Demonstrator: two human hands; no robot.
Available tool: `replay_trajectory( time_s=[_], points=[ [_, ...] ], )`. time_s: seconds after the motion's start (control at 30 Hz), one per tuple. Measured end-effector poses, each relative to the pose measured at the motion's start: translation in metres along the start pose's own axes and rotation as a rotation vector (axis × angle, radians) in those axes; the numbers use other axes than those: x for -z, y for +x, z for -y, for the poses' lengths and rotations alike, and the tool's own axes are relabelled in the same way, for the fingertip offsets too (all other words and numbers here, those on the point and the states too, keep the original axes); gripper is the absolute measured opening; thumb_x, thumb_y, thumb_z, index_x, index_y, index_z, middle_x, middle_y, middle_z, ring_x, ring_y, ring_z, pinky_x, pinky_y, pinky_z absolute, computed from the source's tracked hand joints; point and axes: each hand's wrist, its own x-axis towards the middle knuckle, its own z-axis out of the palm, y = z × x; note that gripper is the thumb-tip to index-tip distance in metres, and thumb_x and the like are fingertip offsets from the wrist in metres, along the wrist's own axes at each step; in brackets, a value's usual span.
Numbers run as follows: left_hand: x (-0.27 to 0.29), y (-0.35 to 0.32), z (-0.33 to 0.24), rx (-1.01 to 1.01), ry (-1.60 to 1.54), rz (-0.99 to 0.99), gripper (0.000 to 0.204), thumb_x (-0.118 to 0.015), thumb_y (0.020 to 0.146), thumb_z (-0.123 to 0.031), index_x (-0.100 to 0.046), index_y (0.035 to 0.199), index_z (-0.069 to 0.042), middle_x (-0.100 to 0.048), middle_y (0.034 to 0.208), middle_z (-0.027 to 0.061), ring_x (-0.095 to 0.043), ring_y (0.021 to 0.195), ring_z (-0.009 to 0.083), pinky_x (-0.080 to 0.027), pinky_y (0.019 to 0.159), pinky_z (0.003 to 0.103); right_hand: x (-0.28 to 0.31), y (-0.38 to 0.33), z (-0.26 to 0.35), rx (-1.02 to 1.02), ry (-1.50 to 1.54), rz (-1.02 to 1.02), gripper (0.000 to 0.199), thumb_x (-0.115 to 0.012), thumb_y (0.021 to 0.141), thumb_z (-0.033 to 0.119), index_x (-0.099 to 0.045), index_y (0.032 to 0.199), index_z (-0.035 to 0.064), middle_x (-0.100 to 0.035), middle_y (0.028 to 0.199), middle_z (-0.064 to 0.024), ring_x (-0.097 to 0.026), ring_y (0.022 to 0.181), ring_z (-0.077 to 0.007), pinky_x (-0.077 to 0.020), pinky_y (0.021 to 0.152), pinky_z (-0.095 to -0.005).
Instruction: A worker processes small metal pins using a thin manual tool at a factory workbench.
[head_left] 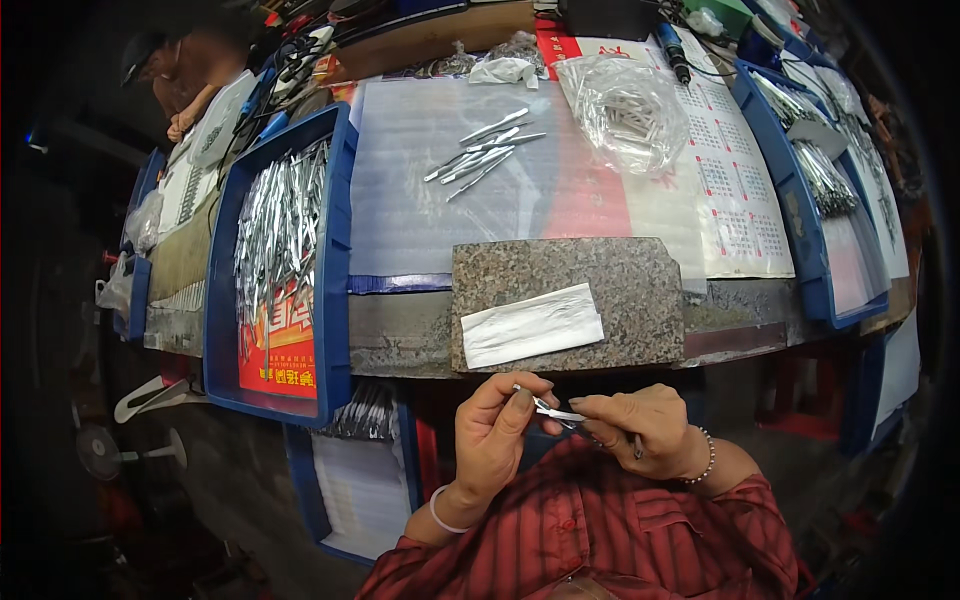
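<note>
Granite slab (600,285) bears white packet (532,325); both hands (495,435) (645,430) pinch, seemingly, metal nippers (553,410).

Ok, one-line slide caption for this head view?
Both hands, left hand and right hand, pinch a small metal tool below a granite slab bearing white paper.

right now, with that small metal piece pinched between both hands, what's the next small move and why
Probably lay the metal piece on the granite slab near the white paper. Left hand and right hand pinch it just below the bench edge, so the slab is the closest bare surface.
</note>
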Motion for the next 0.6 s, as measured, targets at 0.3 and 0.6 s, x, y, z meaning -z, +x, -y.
replay_trajectory(
  time_s=[0.3, 0.6],
  points=[
    [0.0033, 0.0012, 0.0009, -0.025, 0.020, 0.045, 0.021, -0.052, 0.101, -0.013, -0.059, 0.113, 0.004, -0.066, 0.095, 0.0122, -0.064, 0.077, 0.0138, -0.054, 0.073, 0.027, -0.0021, 0.0015, 0.0003, 0.044, -0.051, -0.038, 0.030, -0.071, 0.079, -0.002, -0.065, 0.109, -0.0039, -0.058, 0.062, -0.0075, -0.057, 0.046, -0.0183, -0.0419, 0.040, -0.0295],
    [-0.0001, 0.0003, -0.0003, -0.026, 0.098, -0.041, 0.021, -0.056, 0.099, -0.015, -0.059, 0.106, 0.004, -0.065, 0.091, 0.0155, -0.063, 0.070, 0.0162, -0.052, 0.065, 0.026, -0.0028, 0.0018, -0.0025, 0.037, -0.058, 0.088, 0.035, -0.071, 0.077, -0.001, -0.065, 0.110, -0.0009, -0.058, 0.063, -0.0051, -0.058, 0.047, -0.0190, -0.0438, 0.041, -0.0298]
  ],
)
